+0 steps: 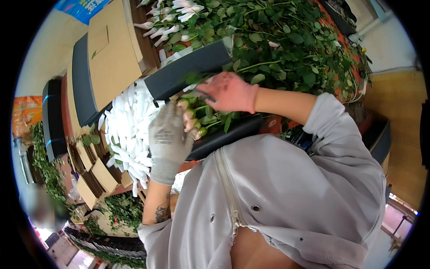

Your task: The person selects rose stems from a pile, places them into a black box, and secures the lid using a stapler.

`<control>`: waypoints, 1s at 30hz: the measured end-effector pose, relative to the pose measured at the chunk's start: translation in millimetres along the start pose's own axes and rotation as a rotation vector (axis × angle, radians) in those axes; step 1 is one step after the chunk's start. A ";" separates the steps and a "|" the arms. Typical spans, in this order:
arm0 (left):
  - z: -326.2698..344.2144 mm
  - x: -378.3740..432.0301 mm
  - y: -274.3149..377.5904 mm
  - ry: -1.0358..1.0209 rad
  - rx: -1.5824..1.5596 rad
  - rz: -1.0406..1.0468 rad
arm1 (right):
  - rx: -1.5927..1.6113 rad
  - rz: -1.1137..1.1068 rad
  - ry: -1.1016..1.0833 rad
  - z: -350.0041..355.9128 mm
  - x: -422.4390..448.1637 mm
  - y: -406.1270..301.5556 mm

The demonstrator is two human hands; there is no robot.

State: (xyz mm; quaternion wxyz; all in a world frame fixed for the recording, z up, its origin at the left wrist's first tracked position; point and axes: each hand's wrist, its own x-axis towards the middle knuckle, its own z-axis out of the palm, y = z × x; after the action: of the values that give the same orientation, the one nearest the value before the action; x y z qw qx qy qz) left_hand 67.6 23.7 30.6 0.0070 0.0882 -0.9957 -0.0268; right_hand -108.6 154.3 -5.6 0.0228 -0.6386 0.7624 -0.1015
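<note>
Pale pink roses (189, 122) with green stems lie in a row inside a dark corrugated wrapper (191, 69), its black near flap (228, 136) lying against my front. My left hand (169, 138), in a grey knit glove, is laid along the left side of the rose heads, its thumb by the lowest ones. Over the stems is my right hand (226, 92) in a pink glove with dark stained fingertips. Motion blurs it, and what its fingers hold is unclear. A blurred leaf (193, 77) and a bit of white show beside those fingers.
White foam sleeves (131, 131) are heaped at left. Cardboard sheets (111, 57) stand behind them, with smaller cardboard pieces (100, 178) nearer. Leafy rose stems (285, 43) cover the far right of the table, several heads in white sleeves (164, 32). A person (43, 208) is at lower left.
</note>
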 end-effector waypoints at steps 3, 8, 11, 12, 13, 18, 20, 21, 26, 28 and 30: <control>7.7 2.8 5.0 -0.062 -0.217 0.072 | -0.035 0.012 -0.168 -1.6 -9.4 2.5; 38.1 18.2 -1.2 -0.014 -0.182 0.051 | -0.001 0.006 -0.288 -12.4 -9.4 -1.2; 43.5 14.7 -7.4 -0.067 -0.223 0.072 | 0.159 0.094 0.105 -27.9 -9.0 13.5; 43.1 13.3 -8.4 -0.087 -0.233 0.076 | 0.197 0.135 0.095 -33.0 -8.9 23.6; 41.7 11.3 -8.9 -0.114 -0.238 0.066 | 0.222 0.190 0.089 -37.4 -10.2 32.5; 36.2 11.9 -4.1 -0.154 -0.240 0.048 | 0.110 0.252 -0.089 -36.2 -26.5 46.2; 35.7 12.7 -1.1 -0.133 -0.232 0.050 | 0.052 0.201 -0.087 -33.3 -26.9 42.8; 35.5 13.0 0.1 -0.125 -0.216 0.044 | -0.015 0.174 -0.108 -31.5 -24.1 40.0; 32.7 14.5 2.1 -0.092 -0.167 0.041 | -0.178 0.072 -0.188 -13.5 4.1 22.1; 31.7 13.2 1.4 -0.085 -0.203 0.038 | -0.156 0.036 -0.128 -3.5 11.5 17.5; 31.4 10.7 0.4 -0.090 -0.207 0.043 | -0.172 0.062 -0.155 3.1 14.2 16.5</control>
State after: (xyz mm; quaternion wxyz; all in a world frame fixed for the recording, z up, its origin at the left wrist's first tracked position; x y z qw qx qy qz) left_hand 56.4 23.8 -0.7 -0.0279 0.0644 -0.9886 -0.1332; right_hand -126.7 142.7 -10.3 0.0300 -0.6202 0.7837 0.0149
